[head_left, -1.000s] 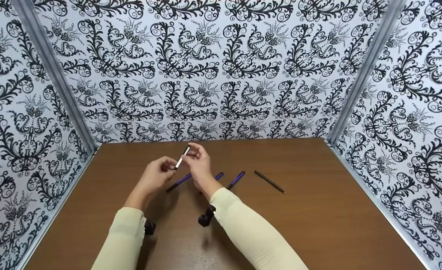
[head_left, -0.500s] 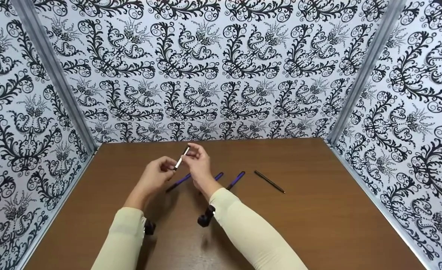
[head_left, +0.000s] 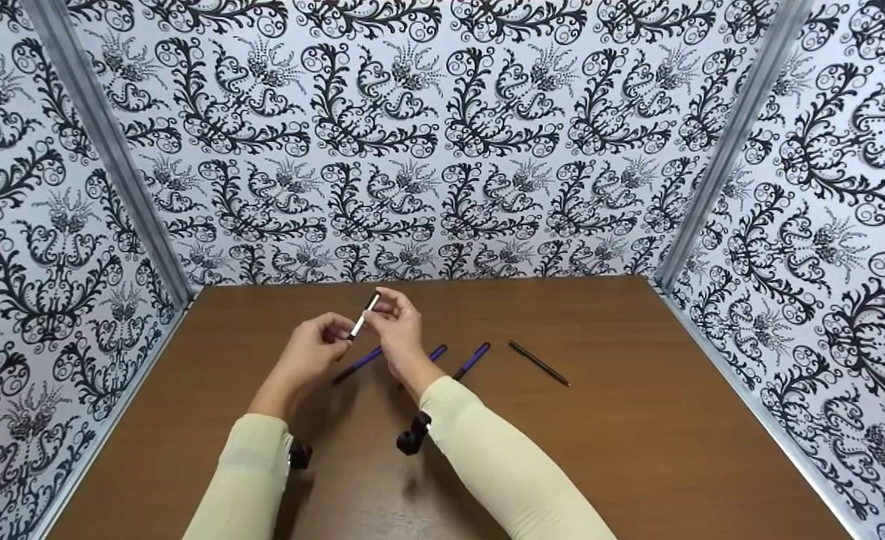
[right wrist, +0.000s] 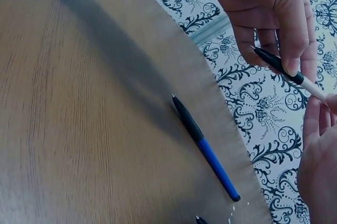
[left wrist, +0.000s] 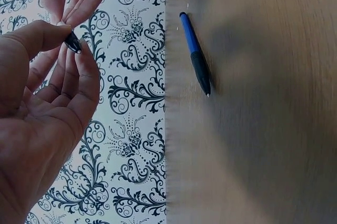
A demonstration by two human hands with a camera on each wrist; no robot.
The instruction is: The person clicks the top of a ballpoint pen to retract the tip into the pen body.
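Observation:
A white pen (head_left: 364,319) with a black grip is held up at a slant above the far part of the table, between both hands. My left hand (head_left: 315,346) pinches its black tip end with thumb and fingers. In the left wrist view only the black tip (left wrist: 73,42) shows between the left thumb and fingertip. My right hand (head_left: 401,330) pinches the white barrel (right wrist: 314,89) further up. Below the hands lies a blue pen (head_left: 358,365) with a black grip. Two more blue pens, one (head_left: 440,351) partly behind the right wrist and another (head_left: 475,360), lie to the right.
A black pen (head_left: 539,363) lies further right on the brown wooden table (head_left: 675,420). Patterned wall panels (head_left: 442,150) stand behind and on both sides. A few small white specks (right wrist: 233,208) dot the table near a blue pen. A dark wrist camera (head_left: 412,433) hangs under the right forearm.

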